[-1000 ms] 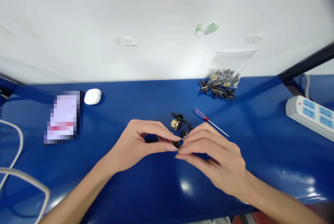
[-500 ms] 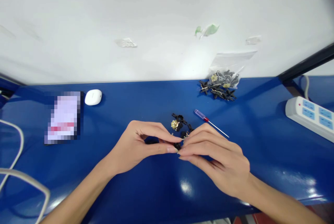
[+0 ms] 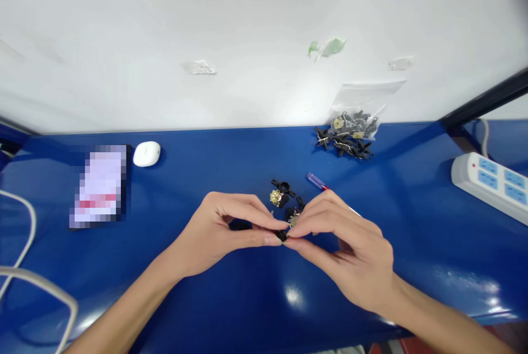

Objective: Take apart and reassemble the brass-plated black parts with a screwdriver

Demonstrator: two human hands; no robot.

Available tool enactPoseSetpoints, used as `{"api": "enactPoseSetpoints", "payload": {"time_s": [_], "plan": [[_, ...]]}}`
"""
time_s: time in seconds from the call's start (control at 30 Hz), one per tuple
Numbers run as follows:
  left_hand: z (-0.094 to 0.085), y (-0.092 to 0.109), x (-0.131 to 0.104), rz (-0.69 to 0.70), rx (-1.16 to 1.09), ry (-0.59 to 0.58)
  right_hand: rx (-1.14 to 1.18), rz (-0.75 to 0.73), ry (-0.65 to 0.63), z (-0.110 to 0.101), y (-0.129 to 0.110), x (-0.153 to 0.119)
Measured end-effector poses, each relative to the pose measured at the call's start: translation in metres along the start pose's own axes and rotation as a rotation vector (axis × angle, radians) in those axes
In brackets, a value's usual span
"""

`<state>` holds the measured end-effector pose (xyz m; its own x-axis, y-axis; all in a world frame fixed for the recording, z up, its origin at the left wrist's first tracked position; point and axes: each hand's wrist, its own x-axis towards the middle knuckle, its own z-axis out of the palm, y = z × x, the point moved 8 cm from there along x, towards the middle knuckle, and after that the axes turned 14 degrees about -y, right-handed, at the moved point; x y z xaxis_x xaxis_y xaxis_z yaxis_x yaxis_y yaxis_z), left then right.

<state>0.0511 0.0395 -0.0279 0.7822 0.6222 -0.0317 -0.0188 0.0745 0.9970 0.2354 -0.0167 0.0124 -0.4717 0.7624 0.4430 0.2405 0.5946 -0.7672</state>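
Note:
Between thumb and fingers, my left hand (image 3: 225, 227) pinches a small black plastic part (image 3: 281, 234), mostly covered by the fingertips. My right hand (image 3: 350, 244) is closed at the part's right end, thumb and forefinger pressed on it. Just beyond the fingertips lie a brass-coloured geared piece (image 3: 276, 197) and a black ring-shaped piece with arms (image 3: 284, 186). Another black piece with metal bits (image 3: 293, 215) sits close to my right fingertips. A screwdriver (image 3: 317, 180) with a clear purple handle lies behind my right hand, its shaft partly hidden.
At the back right, a pile of black clip-like parts (image 3: 346, 145) lies against a clear plastic bag (image 3: 363, 112) of similar parts. A white power strip (image 3: 495, 178) is at the right. Leftward are a white case (image 3: 147, 154), a blurred phone (image 3: 101, 186) and a white cable (image 3: 45, 282).
My right thumb has come up against the black part, and the right fingers have shifted slightly, covering more of the screwdriver's shaft. My left hand keeps its pinch almost unmoved.

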Motion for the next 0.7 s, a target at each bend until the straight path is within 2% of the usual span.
{"api": "enactPoseSetpoints", "payload": {"time_s": [0.47,0.7], "plan": [[0.001,-0.0031,0.0019,-0.034,-0.111,-0.003,-0.042,-0.014,-0.011,0.0001,-0.0021,0.0021],[0.0028,-0.0058,0.0029,-0.033,-0.198,-0.013,0.061,0.006,-0.088,0.0062,0.0036,0.0014]]}}
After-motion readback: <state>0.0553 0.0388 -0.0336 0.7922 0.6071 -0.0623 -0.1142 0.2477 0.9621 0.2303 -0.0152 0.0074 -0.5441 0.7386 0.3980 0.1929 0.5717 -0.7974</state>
